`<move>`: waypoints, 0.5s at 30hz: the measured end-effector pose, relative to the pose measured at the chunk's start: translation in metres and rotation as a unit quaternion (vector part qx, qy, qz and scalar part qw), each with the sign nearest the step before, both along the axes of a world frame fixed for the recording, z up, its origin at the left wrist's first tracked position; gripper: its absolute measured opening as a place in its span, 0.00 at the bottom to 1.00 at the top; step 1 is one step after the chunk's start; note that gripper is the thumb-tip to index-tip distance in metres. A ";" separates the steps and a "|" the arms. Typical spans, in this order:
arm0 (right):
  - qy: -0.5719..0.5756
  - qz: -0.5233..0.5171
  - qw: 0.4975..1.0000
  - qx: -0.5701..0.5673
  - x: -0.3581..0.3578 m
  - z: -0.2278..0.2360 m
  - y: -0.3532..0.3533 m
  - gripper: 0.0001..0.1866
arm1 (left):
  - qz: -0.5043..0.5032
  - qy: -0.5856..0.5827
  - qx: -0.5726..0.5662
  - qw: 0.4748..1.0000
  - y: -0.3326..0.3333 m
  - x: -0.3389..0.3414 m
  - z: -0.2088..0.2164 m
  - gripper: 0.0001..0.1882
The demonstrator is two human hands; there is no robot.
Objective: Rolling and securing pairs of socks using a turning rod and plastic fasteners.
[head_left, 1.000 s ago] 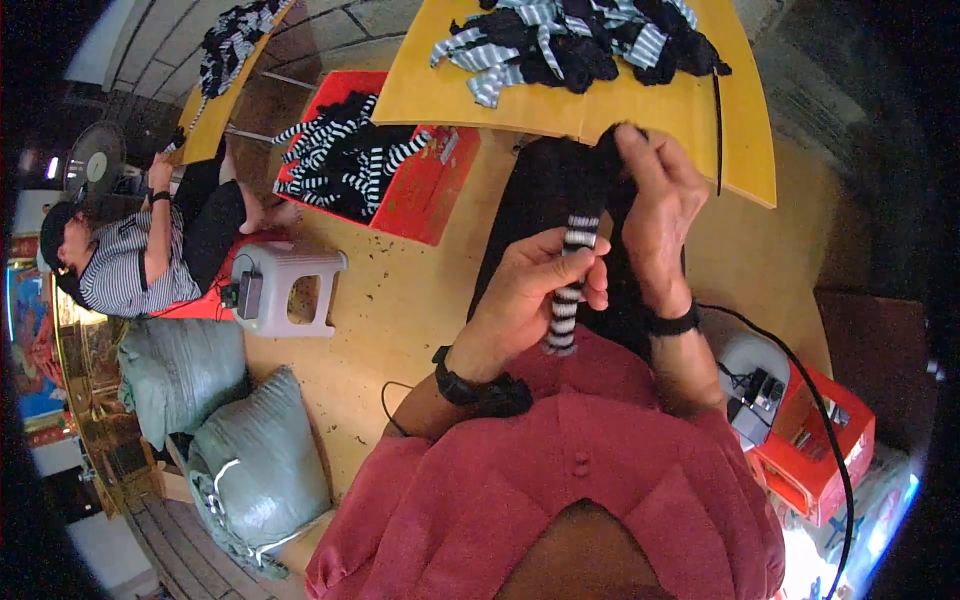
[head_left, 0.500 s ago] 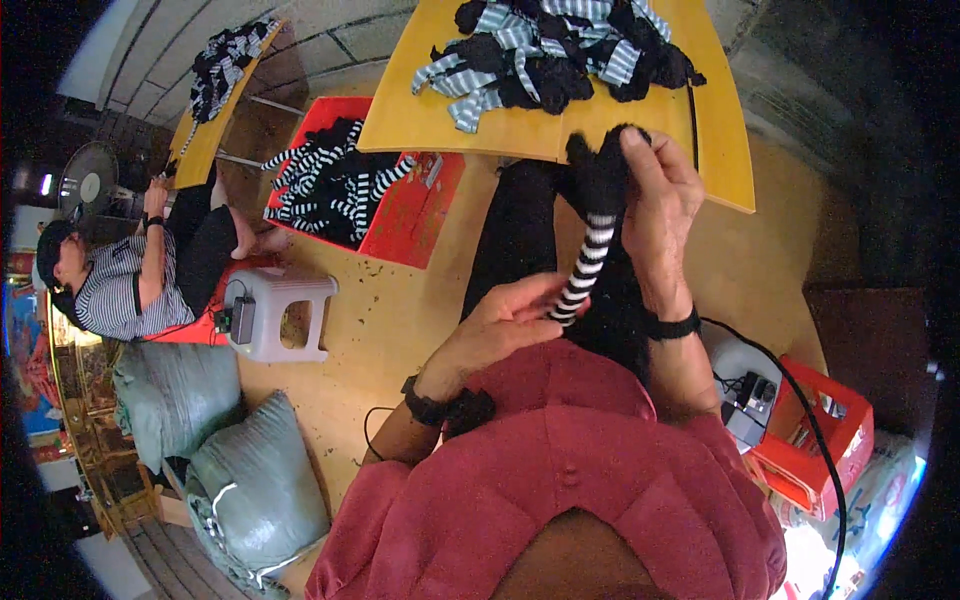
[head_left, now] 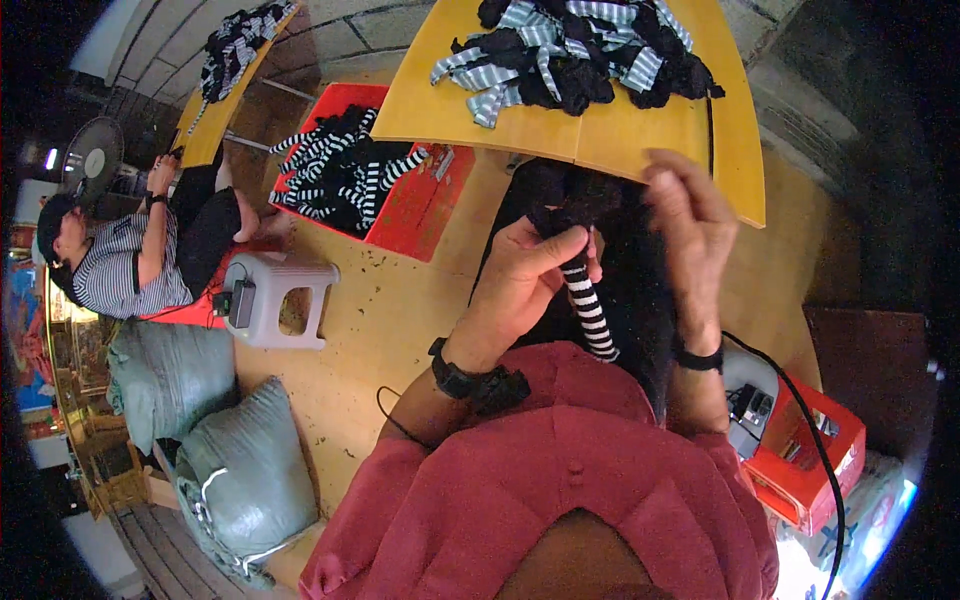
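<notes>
My left hand (head_left: 520,285) is closed round a knitted glove (head_left: 590,315), thumb on top where its black part meets the long cuff. Black-and-white stripes run down that cuff, which hangs toward my lap. The glove's black part (head_left: 590,195) blends with my dark trousers, so its outline is hard to see. Raised to the right of it, by the table's near edge, is my right hand (head_left: 692,215). Its thumb and fingers are drawn together and somewhat blurred; anything between them is too small to make out. The glove is apart from this hand.
Grey-striped and black knitted pieces (head_left: 570,60) lie heaped on the yellow table (head_left: 480,120). A red box (head_left: 420,215) of striped pieces stands left of it. Further left, a person (head_left: 135,260) sits near a grey stool (head_left: 290,300). Stuffed sacks (head_left: 250,470) lie lower left; a red stool (head_left: 815,450) stands right.
My left hand has moved up from the cuff's end to the black part. My right hand has let go of the glove and moved right. The cuff now hangs lower.
</notes>
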State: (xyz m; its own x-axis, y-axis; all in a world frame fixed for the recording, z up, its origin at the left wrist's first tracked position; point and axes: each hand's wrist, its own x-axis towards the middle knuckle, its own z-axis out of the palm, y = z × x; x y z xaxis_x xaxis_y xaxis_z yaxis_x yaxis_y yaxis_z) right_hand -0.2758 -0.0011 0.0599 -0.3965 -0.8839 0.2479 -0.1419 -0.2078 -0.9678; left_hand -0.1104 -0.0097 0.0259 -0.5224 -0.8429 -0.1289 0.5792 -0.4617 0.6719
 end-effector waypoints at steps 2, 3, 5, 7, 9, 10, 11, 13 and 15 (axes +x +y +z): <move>0.197 -0.148 0.969 0.012 -0.032 -0.010 -0.011 0.14 | -0.013 0.009 0.003 1.000 -0.004 0.007 -0.003 0.07; 0.278 -0.190 0.941 0.028 -0.056 -0.021 -0.018 0.13 | -0.027 0.035 0.022 0.999 -0.005 0.010 -0.005 0.09; 0.458 -0.247 0.853 0.037 -0.094 -0.045 -0.027 0.16 | -0.039 0.085 0.059 0.994 -0.016 0.016 -0.015 0.12; 0.494 -0.247 0.827 0.103 -0.119 -0.064 -0.028 0.17 | 0.037 0.114 0.078 0.990 -0.022 0.020 0.005 0.13; 0.502 -0.226 0.806 0.214 -0.131 -0.077 -0.032 0.18 | 0.088 0.154 0.084 0.981 -0.029 0.020 0.004 0.16; 0.501 -0.222 0.808 0.216 -0.133 -0.082 -0.035 0.18 | 0.060 0.145 0.094 0.983 -0.024 0.016 -0.003 0.17; 0.508 -0.212 0.808 0.211 -0.132 -0.084 -0.037 0.17 | 0.030 0.176 0.102 0.979 -0.025 0.016 -0.008 0.16; 0.514 -0.201 0.808 0.208 -0.129 -0.085 -0.039 0.16 | 0.037 0.208 0.109 0.971 -0.032 0.023 -0.013 0.16; 0.539 -0.177 0.794 0.220 -0.120 -0.071 -0.042 0.16 | 0.123 0.197 0.115 0.966 -0.039 0.028 0.004 0.17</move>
State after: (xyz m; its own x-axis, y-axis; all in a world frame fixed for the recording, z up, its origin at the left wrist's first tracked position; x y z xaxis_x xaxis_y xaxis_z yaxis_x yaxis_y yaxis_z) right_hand -0.3960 -0.0430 -0.0111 -0.4066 -0.8592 0.3104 -0.9107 0.3540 -0.2130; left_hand -0.0822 -0.0491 0.0304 -0.3572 -0.9204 -0.1590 0.8796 -0.3887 0.2743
